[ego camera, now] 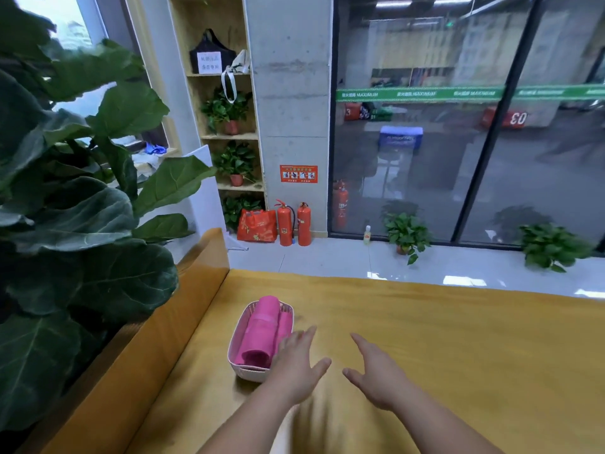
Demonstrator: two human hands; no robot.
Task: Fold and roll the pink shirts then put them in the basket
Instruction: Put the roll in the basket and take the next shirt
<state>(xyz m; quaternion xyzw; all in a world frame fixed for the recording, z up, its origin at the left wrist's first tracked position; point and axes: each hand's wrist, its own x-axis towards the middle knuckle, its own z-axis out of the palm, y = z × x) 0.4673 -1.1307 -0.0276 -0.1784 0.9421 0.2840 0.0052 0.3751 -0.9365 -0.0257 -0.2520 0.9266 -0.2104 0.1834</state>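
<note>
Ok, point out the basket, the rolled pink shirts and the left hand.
basket (250, 371), head view, on its front wall.
rolled pink shirts (258, 332), head view, middle of the top roll.
left hand (294, 360), head view, back of the hand.

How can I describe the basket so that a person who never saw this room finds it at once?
Look at the wide mustard-yellow fabric surface. Near its left edge stands a small white slatted plastic basket. It alone holds rolled pink shirts.
</note>
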